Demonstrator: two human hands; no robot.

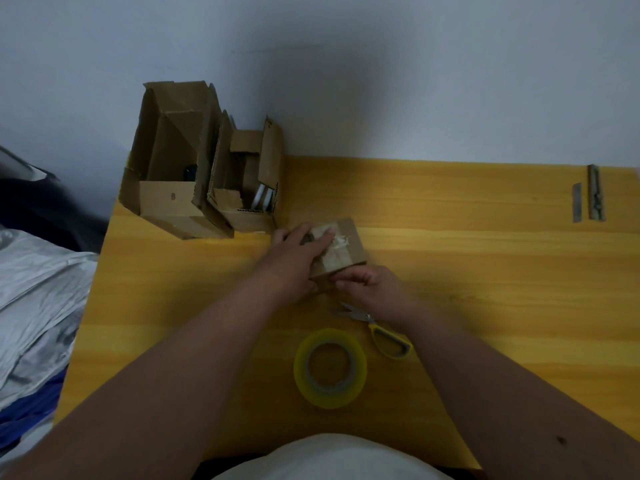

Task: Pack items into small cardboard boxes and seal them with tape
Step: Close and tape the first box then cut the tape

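Observation:
A small closed cardboard box (349, 245) with clear tape across its top sits on the yellow table (485, 271). My left hand (298, 254) lies flat over the box's left side and top, fingers straight and pressing on the tape. My right hand (367, 280) is at the box's near edge, fingers curled and pinching at the tape end there. A roll of yellow-tinted clear tape (330, 368) lies flat near me. Yellow-handled scissors (377, 332) lie beside the roll, partly under my right wrist.
Two open cardboard boxes stand at the table's back left corner: a tall one (173, 174) and a smaller one (252, 181) holding white items. Two grey metal strips (594, 194) lie at the far right. Silver fabric (38, 299) lies off the table's left edge.

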